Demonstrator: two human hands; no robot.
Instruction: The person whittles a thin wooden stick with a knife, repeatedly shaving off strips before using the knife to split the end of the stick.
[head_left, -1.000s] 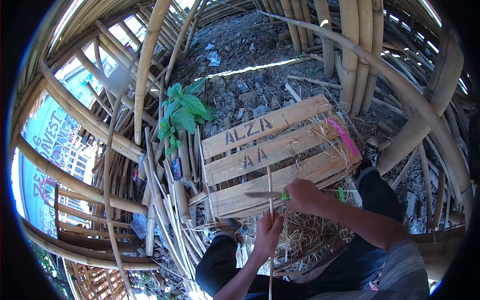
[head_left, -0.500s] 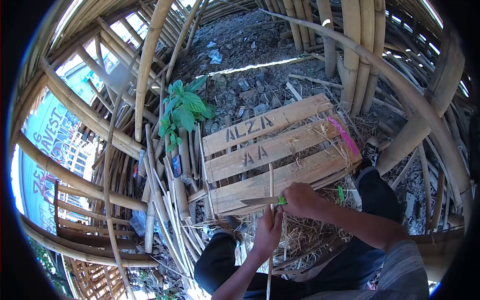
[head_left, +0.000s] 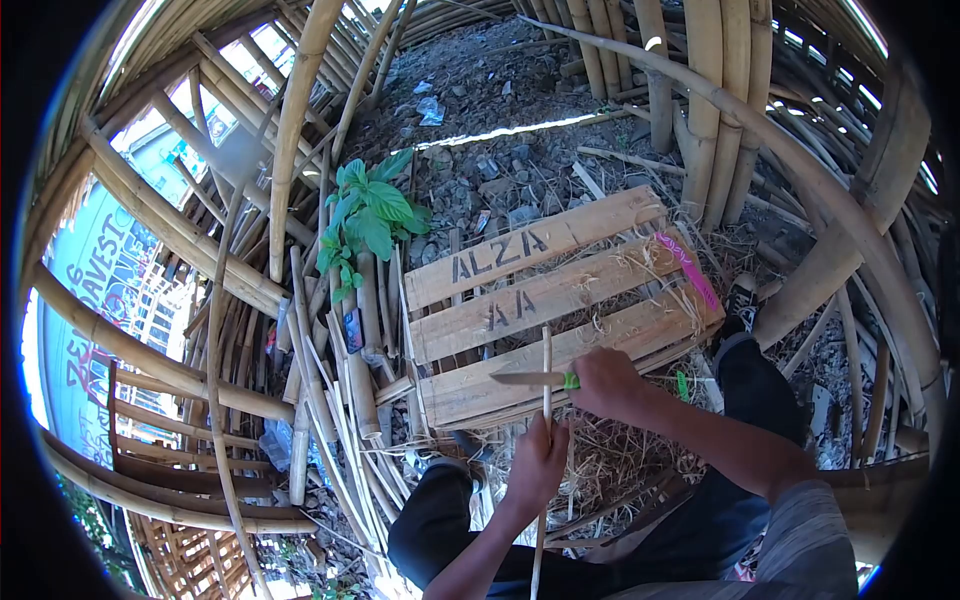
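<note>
My left hand point(head_left: 537, 466) is closed around a thin bamboo stick point(head_left: 547, 362) that stands nearly upright in the view, its upper end over the wooden crate. In my right hand point(head_left: 606, 384) is a knife point(head_left: 530, 379) with a green handle, its blade pointing left and crossing the stick just above my left hand. Whether the edge bites into the stick cannot be made out. Beneath both lies the slatted wooden crate point(head_left: 520, 320), marked with dark letters and a pink strip point(head_left: 686, 270).
Bamboo poles point(head_left: 285, 150) frame the left side, and thick ones point(head_left: 715, 110) stand at the upper right. A leafy green plant point(head_left: 370, 215) grows left of the crate. Split bamboo strips point(head_left: 335, 430) lie at the left, with shavings point(head_left: 630, 450) between my legs.
My right hand has shifted slightly up and to the right with the knife, so the blade sits higher along the stick. The left hand keeps its grip on the stick.
</note>
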